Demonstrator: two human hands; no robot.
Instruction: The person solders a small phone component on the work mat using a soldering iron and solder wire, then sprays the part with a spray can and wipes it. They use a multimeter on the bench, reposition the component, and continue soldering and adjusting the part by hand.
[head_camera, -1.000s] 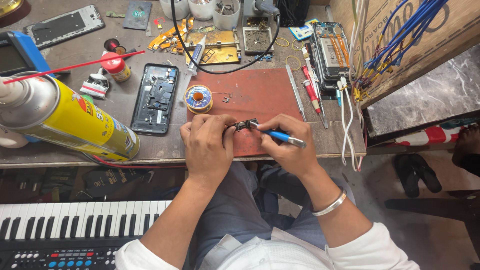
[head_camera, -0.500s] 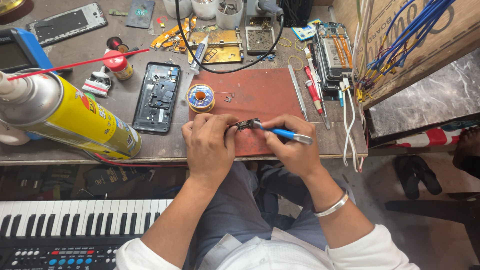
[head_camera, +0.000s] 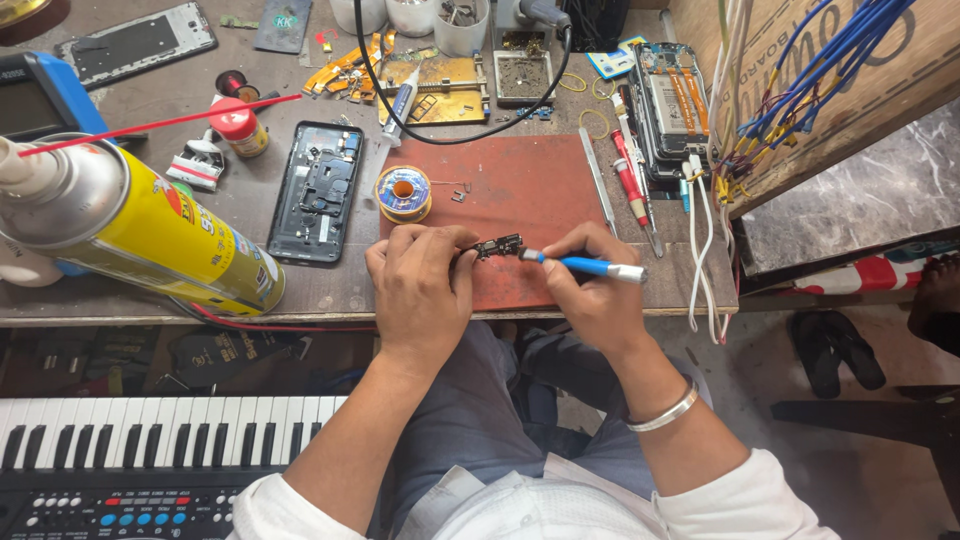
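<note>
My left hand (head_camera: 420, 285) pinches a small dark circuit board part (head_camera: 497, 246) over the red work mat (head_camera: 520, 185) near the bench's front edge. My right hand (head_camera: 590, 285) grips a blue-handled tool (head_camera: 585, 266), its tip touching the part from the right. Both hands sit close together, fingers curled. A spool of solder wire (head_camera: 403, 192) lies on the mat's left edge, just beyond my left hand. An opened phone body (head_camera: 318, 190) lies left of the spool.
A large yellow spray can (head_camera: 150, 235) with a red straw stands close at left. Another opened phone (head_camera: 670, 105), tweezers and a red pen (head_camera: 630, 180) lie at right. Wires (head_camera: 790, 100) hang off a cardboard box. A keyboard (head_camera: 150, 440) sits below the bench.
The hands and the small part stay in nearly the same place; the tool tip shifts only slightly on the part.
</note>
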